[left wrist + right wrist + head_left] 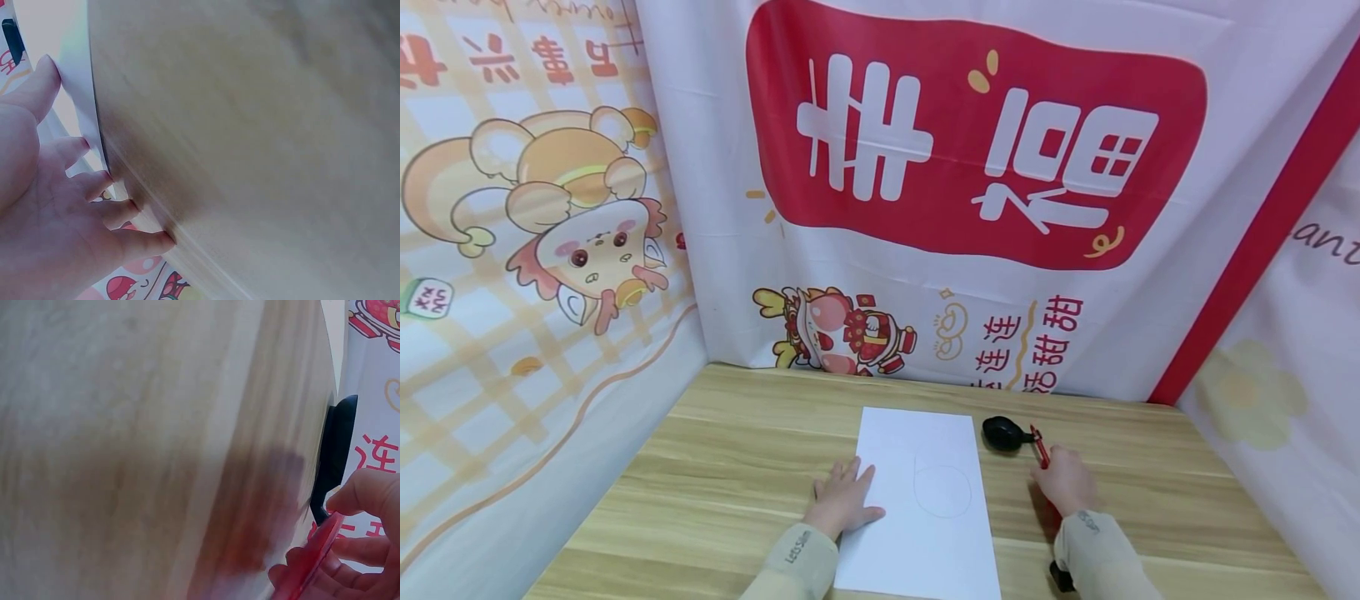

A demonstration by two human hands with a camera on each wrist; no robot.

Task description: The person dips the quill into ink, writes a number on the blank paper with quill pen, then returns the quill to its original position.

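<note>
A white sheet of paper (902,550) lies on the table, bearing a faint drawn circle with a line rising from its left side. My left hand (842,498) rests at the sheet's left edge, thumb and fingers spread; the left wrist view shows the fingertips (164,241) touching the table. To the right of the paper, my right hand (1066,482) grips a narrow, shiny red piece (1040,447), partly see-through in the right wrist view; its exact kind is unclear. Just beyond lies a black rounded thing (1002,434) with a thin neck, close to the red piece's tip.
A wood-grain table (700,467) carries everything. Printed cloth hangs behind it (925,333) and along both sides. Under the right sleeve shows a small black thing (1060,577), mostly hidden.
</note>
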